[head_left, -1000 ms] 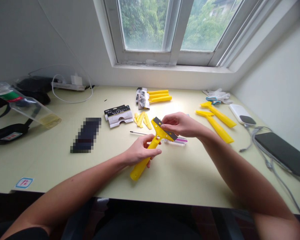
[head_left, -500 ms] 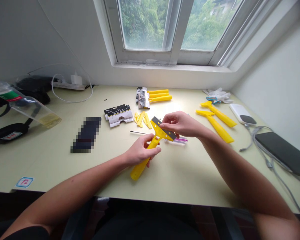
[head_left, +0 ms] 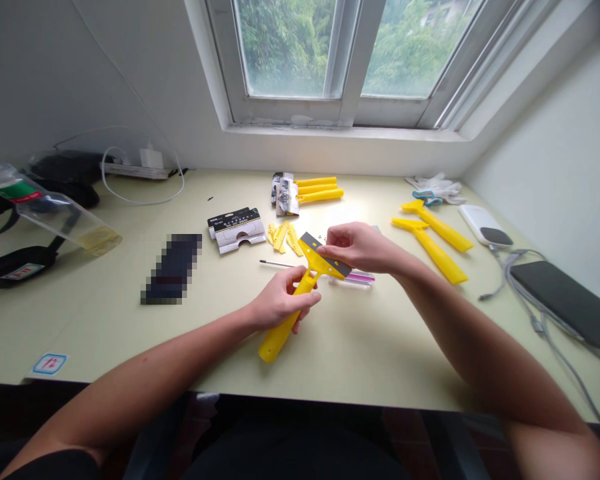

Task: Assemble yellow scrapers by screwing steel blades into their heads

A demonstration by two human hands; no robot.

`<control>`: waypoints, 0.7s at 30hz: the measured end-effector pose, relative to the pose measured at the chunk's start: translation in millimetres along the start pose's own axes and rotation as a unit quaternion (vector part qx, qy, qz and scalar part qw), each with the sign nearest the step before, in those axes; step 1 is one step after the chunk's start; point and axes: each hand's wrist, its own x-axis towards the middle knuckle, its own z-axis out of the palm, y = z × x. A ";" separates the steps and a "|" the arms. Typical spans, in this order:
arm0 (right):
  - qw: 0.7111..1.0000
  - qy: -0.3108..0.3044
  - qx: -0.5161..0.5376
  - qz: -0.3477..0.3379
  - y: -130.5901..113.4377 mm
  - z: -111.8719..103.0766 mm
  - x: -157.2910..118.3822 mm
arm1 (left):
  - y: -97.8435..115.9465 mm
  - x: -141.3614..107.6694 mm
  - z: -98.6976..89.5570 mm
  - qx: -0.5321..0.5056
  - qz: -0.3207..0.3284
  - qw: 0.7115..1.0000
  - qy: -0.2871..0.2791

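We log: left hand curled round yellow scraper handle; right hand, in a narrow pinch, holds the dark blade at its far end.

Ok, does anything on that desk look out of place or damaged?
Nothing looks spilled or plainly damaged, the held yellow scraper included. One oddity: a tiny dark fragment lies alone on the desk beyond the black-and-white carton, too small to identify. The dark rectangle to the carton's left is pixelated, so its condition can't be told.
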 end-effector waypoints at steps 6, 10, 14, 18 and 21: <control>0.999 0.014 -0.007 -0.030 6.1 5.3 2.5 | -2.0 0.8 -0.4 0.003 0.005 1.000 0.000; 0.998 0.026 -0.028 -0.051 8.6 9.1 3.9 | 0.3 0.2 -0.9 0.006 0.009 1.000 0.002; 0.996 0.045 -0.040 -0.063 11.8 12.5 5.4 | 2.5 0.0 -1.3 0.005 0.012 1.000 0.003; 0.997 0.039 -0.042 -0.054 14.7 12.5 6.8 | 2.1 0.8 -1.2 -0.005 0.006 1.000 0.012; 0.997 0.044 -0.048 -0.053 14.8 11.8 6.9 | 1.3 1.2 -1.0 -0.009 0.001 1.000 0.014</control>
